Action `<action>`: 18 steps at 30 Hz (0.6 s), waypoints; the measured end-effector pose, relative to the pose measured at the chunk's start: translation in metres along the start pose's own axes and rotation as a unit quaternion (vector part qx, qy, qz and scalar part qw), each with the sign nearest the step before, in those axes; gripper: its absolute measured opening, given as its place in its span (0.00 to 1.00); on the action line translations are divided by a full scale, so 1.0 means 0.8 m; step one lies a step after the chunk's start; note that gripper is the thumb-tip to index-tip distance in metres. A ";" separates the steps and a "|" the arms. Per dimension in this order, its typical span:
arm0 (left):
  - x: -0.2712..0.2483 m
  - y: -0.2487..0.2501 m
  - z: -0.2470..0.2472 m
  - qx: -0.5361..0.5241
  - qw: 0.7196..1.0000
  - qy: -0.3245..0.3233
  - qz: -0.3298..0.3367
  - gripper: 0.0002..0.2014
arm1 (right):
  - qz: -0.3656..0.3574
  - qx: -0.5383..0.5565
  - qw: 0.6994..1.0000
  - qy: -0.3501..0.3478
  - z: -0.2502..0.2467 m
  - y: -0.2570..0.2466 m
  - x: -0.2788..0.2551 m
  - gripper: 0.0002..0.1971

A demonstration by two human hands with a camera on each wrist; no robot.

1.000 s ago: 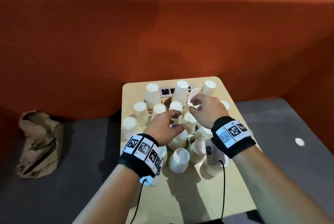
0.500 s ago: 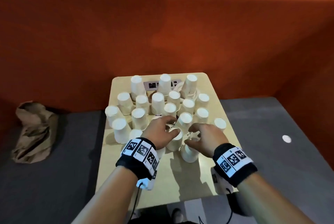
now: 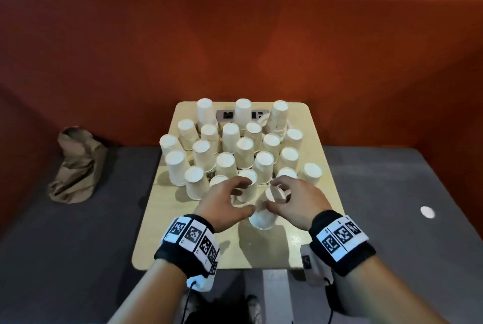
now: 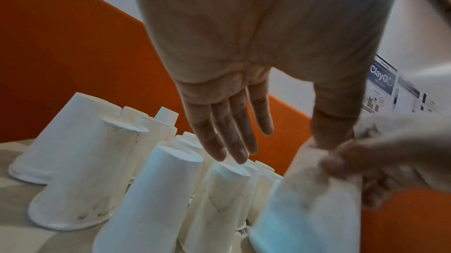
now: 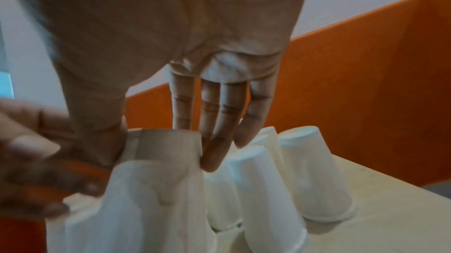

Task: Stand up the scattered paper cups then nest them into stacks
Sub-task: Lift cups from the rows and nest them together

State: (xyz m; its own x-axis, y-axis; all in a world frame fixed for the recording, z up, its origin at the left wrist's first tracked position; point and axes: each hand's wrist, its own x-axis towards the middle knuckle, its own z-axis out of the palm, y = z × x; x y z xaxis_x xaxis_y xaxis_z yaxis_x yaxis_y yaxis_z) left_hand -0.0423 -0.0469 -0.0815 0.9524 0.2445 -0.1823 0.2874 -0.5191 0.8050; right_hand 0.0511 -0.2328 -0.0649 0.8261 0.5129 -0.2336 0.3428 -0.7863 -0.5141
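Note:
Several white paper cups (image 3: 244, 152) stand upside down in a tight cluster on the small wooden table (image 3: 235, 250). My right hand (image 3: 271, 194) pinches the base of one cup (image 3: 264, 216) at the cluster's front edge, thumb on one side and fingers on the other; the cup (image 5: 156, 189) is tilted, its mouth toward me. My left hand (image 3: 247, 195) hovers just left of it with relaxed straight fingers (image 4: 227, 137) over the neighbouring cup tops, and its thumb touches the held cup (image 4: 305, 214).
A crumpled brown paper bag (image 3: 75, 167) lies on the grey seat left of the table. An orange padded wall (image 3: 235, 49) rises behind. A socket strip (image 3: 227, 115) sits among the far cups. Bare tabletop lies between the cluster and the near edge.
Both hands drew back from the far cups to the cluster's front. My right hand took hold of a front cup and tipped it up; my left hand came beside it.

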 end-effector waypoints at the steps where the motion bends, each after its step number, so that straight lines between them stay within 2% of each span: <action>1: -0.004 0.003 0.002 0.005 1.000 -0.006 0.003 0.34 | -0.005 0.024 1.000 0.007 -0.007 -0.004 -0.003 0.27; 4: -0.013 0.012 0.007 -0.010 1.000 -0.019 0.001 0.47 | -0.024 0.104 0.994 0.026 -0.021 -0.021 -0.012 0.21; 7: -0.018 0.017 0.010 0.000 1.000 -0.005 0.008 0.51 | -0.034 0.227 0.973 0.018 -0.026 -0.034 -0.020 0.18; 9: -0.019 0.015 0.011 0.005 0.999 0.024 0.023 0.46 | -0.044 0.273 0.961 0.011 -0.026 -0.038 -0.023 0.20; 13: -0.021 0.012 0.012 0.034 0.998 0.053 0.029 0.29 | -0.057 0.310 0.949 0.005 -0.020 -0.035 -0.022 0.22; 18: -0.021 0.004 0.010 0.017 0.996 0.089 0.005 0.24 | -0.022 0.379 0.925 0.035 -0.024 -0.021 -0.005 0.11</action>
State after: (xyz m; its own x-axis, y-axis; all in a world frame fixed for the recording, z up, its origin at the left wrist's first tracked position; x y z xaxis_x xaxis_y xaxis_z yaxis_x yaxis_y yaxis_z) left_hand -0.0562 -0.0590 -0.0804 0.9225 0.3797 -0.0696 0.2848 -0.5479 0.7865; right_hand 0.0510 -0.2281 -0.0395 0.8554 0.4932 -0.1583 -0.0133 -0.2847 -0.9585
